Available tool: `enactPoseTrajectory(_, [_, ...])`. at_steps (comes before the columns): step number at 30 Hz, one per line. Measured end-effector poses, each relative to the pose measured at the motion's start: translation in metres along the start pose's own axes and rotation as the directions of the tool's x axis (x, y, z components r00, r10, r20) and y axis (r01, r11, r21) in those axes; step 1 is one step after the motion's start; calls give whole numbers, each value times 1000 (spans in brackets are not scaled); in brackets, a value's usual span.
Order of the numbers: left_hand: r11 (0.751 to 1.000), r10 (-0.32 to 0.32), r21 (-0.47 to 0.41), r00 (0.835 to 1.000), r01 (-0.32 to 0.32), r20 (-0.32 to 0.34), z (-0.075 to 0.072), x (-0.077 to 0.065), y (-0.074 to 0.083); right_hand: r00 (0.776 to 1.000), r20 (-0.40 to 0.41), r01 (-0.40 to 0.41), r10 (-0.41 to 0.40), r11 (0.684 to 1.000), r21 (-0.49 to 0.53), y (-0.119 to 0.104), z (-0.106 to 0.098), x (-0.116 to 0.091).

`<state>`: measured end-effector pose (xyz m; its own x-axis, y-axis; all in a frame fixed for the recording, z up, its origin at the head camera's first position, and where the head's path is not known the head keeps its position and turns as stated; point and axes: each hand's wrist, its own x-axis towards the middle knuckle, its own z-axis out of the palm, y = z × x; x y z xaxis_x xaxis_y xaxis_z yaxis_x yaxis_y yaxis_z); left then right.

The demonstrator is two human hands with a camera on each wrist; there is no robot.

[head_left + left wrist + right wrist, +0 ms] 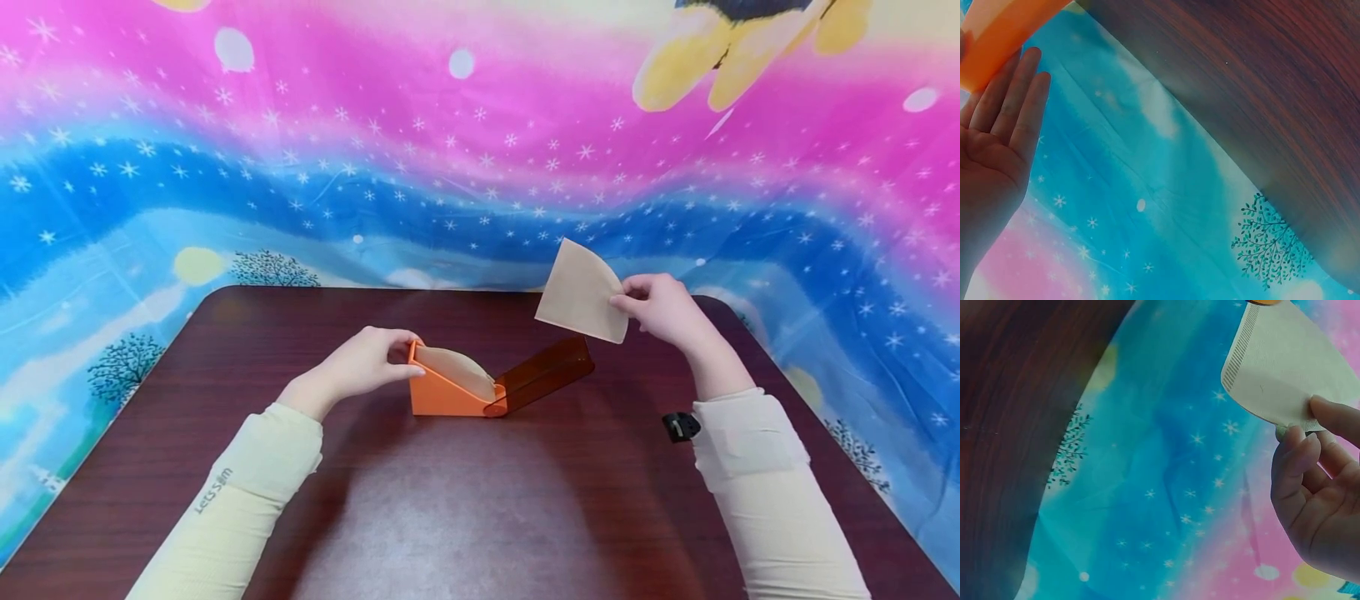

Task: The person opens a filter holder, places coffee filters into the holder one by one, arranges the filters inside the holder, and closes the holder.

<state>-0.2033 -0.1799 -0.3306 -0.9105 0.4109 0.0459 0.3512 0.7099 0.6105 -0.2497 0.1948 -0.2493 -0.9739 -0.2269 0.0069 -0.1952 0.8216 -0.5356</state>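
Note:
At the middle of the table stands an orange coffee filter holder (447,400), its see-through brown lid (547,372) tipped out to the right. Tan paper filters (457,371) stand inside it. My left hand (360,364) grips the holder's tall left end, thumb in front and fingers behind; the left wrist view has those fingers (1017,103) extended along the orange wall. Above the lid, my right hand (663,310) pinches one cone-shaped coffee filter (579,292) by its curved edge. The right wrist view reveals the crimped seam on this filter (1285,369).
The dark wood table (420,500) ends at a back edge close behind the holder. A colourful printed cloth (420,142) hangs behind and around it. A black strap piece (681,427) sticks out by the right sleeve (750,442).

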Motion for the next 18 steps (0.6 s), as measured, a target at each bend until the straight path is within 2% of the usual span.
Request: enactPoseTrajectory(18, [999,-5,52,1000,5,-3,-1,0,1,999,-4,35,-35,999,30,-21,-10,-10])
